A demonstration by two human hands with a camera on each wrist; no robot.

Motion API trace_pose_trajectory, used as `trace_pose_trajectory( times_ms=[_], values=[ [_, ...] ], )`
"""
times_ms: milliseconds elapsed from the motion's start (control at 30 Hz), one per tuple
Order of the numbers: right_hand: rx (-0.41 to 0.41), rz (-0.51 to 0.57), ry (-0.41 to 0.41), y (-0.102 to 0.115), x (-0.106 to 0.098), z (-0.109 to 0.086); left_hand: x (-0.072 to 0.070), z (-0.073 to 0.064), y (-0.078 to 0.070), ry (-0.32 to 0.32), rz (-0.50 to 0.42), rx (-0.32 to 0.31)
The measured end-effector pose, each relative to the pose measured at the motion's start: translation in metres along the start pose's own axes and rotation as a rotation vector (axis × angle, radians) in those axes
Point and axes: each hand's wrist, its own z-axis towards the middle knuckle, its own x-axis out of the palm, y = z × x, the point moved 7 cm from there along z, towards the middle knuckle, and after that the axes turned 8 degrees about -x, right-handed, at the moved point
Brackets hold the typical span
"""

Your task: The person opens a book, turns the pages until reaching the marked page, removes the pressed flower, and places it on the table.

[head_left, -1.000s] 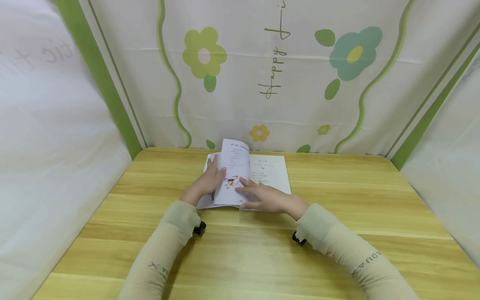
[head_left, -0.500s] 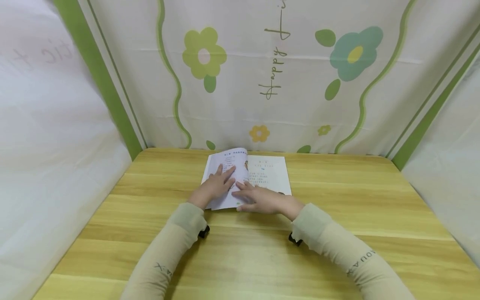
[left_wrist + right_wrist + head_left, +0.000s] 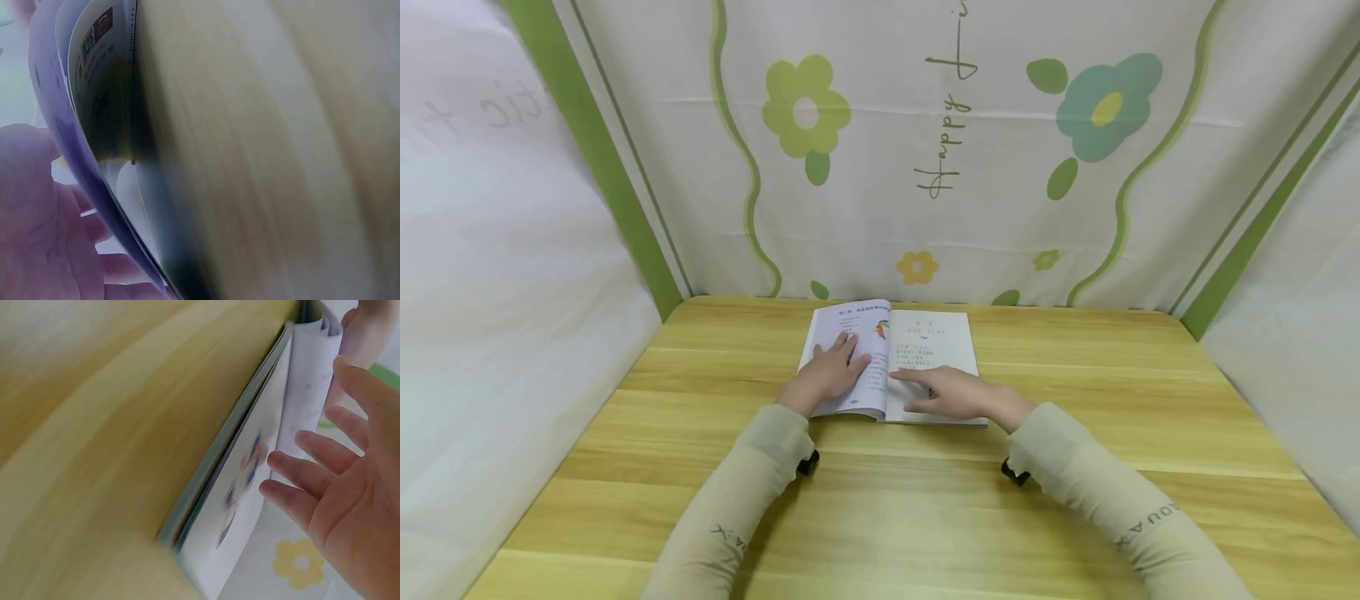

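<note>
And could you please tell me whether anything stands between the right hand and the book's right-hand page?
Nothing visible does: the right hand is over the right-hand page with no object between them. The left hand rests on the opposite page.

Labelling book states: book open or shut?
Open: in the head view, the book's left page and right page show side by side; the left hand rests on the former.
</note>
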Motion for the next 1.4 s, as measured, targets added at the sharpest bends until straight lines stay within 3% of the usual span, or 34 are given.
trace_pose_trajectory(
  times_ms=[300,600,1400],
  values=[
    [0.035,0.015,0.015,-0.024,-0.006,-0.024,0.001,0.001,0.0,0.018,-0.014,-0.005],
    [0.059,0.03,0.086,-0.035,-0.003,-0.039,0.0,-0.002,-0.003,0.058,0.002,0.047],
    [0.156,0.103,0.142,-0.047,-0.013,-0.064,-0.002,-0.005,0.008,0.133,-0.019,-0.024]
  ],
)
